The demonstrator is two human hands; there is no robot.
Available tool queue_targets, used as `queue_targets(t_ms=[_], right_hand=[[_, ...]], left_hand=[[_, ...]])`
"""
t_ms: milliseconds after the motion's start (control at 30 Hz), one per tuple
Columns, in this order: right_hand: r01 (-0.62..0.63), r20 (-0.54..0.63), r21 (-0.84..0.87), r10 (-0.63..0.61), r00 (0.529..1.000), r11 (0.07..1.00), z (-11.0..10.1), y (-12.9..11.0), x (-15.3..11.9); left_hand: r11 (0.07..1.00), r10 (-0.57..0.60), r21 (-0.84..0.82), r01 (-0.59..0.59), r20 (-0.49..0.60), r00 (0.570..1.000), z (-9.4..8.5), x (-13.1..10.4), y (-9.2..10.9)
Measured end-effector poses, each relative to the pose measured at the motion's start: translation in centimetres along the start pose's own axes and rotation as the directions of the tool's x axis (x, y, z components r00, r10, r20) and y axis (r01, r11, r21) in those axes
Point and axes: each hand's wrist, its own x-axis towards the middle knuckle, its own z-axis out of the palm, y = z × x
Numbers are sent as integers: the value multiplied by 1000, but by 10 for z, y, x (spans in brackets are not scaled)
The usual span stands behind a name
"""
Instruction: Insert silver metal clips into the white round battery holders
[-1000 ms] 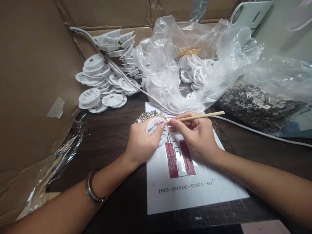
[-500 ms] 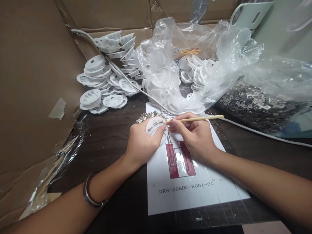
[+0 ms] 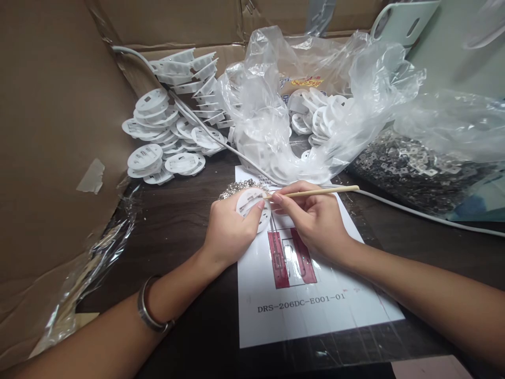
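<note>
Printed sheet [image 3: 284, 321] nearest me, lying on the dark counter [image 3: 173, 242] and running away under my hands. Over its far part, my left hand [image 3: 226, 231] grips a white disc [image 3: 248, 202] by its near left side, fingers closed, thumb across the face.

My right hand [image 3: 315, 218] pinches a thin wooden stick [image 3: 331, 190], fingers closed near its working tip. Stick's long axis runs left to right; tip points left onto the disc's right side, by my thumb, free end right and slightly away. Disc is round: face tipped up toward me, slots slanting away to the right. Exact tip contact too small to tell.

My judgement: brace the disc firmly, press in short, controlled pushes, thumb out of the tip's line.

Just beyond, small metal clips [image 3: 239, 187]; farther, piled discs [image 3: 152, 129] and a clear bag [image 3: 264, 116].
</note>
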Motion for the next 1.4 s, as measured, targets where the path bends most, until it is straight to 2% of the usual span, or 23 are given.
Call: queue_targets(t_ms=[200, 367, 533, 833, 1000, 1067, 1133, 1200, 1300, 1400], right_hand=[[0, -37, 65, 3, 999, 998, 1, 1, 0], [0, -89, 56, 5, 996, 998, 3, 0, -1], [-46, -88, 149, 59, 994, 988, 4, -3, 0], [-3, -44, 57, 6, 999, 998, 0, -3, -1], [9, -122, 229, 19, 992, 973, 2, -1, -2], [-37, -115, 262, 69, 991, 964, 1, 0, -2], [-99, -63, 229, 116, 991, 968, -1, 0, 0], [-107, 1, 133, 108, 994, 985, -3, 0, 1], [0, 77, -43, 3, 997, 999, -5, -3, 2], [100, 77, -101, -92, 993, 990, -4, -5, 1]], left_hand=[[1000, 20, -23, -19, 26, 999, 0, 0, -1], [999, 31, -45, -29, 46, 998, 1, 0, -1], [996, 4, -85, -2, 26, 1000, 1, 0, 0], [995, -4, -104, 3, -9, 1000, 1, 0, 1], [991, 1, -135, -8, -50, 999, 0, 0, 2], [989, 2, -148, -11, -58, 998, -1, 0, 3], [986, 2, -168, -12, -62, 998, -2, 0, 4], [983, 9, -183, -22, -68, 998, -2, -1, 4], [980, 41, -189, -57, -87, 995, -2, -1, 5], [977, 64, -197, -79, -81, 995, -1, -3, 4]])
